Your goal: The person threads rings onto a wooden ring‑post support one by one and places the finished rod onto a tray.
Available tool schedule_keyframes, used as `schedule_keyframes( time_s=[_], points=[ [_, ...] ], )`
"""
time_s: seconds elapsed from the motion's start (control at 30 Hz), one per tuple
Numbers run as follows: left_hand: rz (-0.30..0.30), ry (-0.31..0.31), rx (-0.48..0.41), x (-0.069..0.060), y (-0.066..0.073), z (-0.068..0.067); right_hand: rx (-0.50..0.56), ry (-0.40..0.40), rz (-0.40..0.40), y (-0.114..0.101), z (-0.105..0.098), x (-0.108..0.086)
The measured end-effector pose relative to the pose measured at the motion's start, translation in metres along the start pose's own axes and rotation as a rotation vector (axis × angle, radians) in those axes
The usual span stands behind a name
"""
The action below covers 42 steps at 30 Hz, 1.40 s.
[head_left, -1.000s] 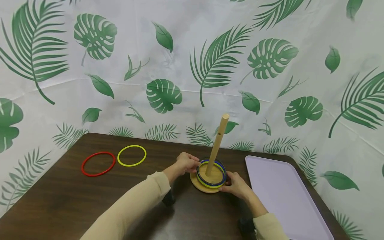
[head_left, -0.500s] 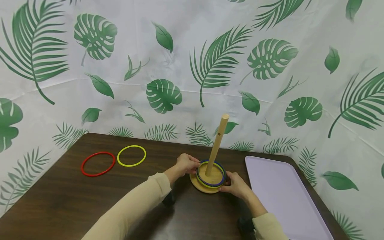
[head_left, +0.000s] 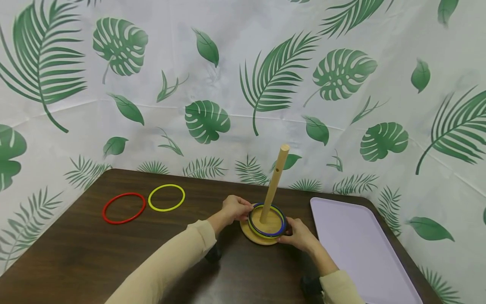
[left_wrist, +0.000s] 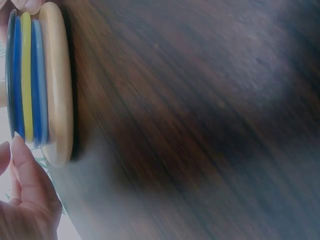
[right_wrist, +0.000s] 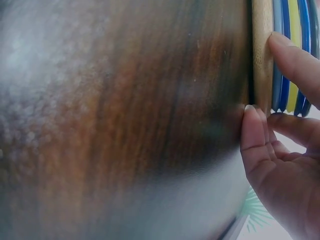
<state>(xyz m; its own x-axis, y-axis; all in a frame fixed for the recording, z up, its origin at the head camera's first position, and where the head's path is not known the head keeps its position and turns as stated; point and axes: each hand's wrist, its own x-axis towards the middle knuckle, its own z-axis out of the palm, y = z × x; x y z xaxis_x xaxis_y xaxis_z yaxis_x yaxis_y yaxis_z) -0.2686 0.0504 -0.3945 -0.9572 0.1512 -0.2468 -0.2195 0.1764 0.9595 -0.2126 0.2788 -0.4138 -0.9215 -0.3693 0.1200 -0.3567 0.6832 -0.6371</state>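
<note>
A wooden peg (head_left: 275, 185) stands upright on a round wooden base (head_left: 255, 237). Stacked rings circle the peg: in the left wrist view I make out a light-blue ring (left_wrist: 42, 85), blue rings, a yellow ring (left_wrist: 27, 80) and, outermost, a dark ring (left_wrist: 9, 75). My left hand (head_left: 236, 207) is at the stack's left side, its fingertips pinching the dark ring's edge. On the right, my right hand (head_left: 301, 234) grips the rim of the base, with the thumb on its upper edge beside the rings. The fingers partly hide the rim there.
A red ring (head_left: 105, 215) and a loose yellow ring (head_left: 150, 204) lie flat on the dark wooden table (head_left: 83, 257) at the left. A lilac tray (head_left: 353, 240) lies along the right side. Leaf-printed cloth (head_left: 159, 84) hangs behind the table.
The dark ring's far side, raised above the stack a second ago, has come down to lie on the other rings. Both hands have stayed nearly in place.
</note>
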Motion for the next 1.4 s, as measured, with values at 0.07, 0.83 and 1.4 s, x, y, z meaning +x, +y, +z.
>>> schedule_keyframes(
  time_s=[0.07,0.83,1.4],
  points=[
    [0.005,0.001,-0.012,-0.001,0.000,-0.003,-0.005,0.003,0.006,0.000,0.000,0.000],
    [0.038,0.007,-0.043,-0.008,-0.007,-0.072,-0.023,0.006,-0.013,0.005,0.000,0.000],
    [0.045,0.062,0.064,-0.019,-0.015,-0.165,-0.025,0.001,0.031,0.002,0.001,0.000]
  ],
)
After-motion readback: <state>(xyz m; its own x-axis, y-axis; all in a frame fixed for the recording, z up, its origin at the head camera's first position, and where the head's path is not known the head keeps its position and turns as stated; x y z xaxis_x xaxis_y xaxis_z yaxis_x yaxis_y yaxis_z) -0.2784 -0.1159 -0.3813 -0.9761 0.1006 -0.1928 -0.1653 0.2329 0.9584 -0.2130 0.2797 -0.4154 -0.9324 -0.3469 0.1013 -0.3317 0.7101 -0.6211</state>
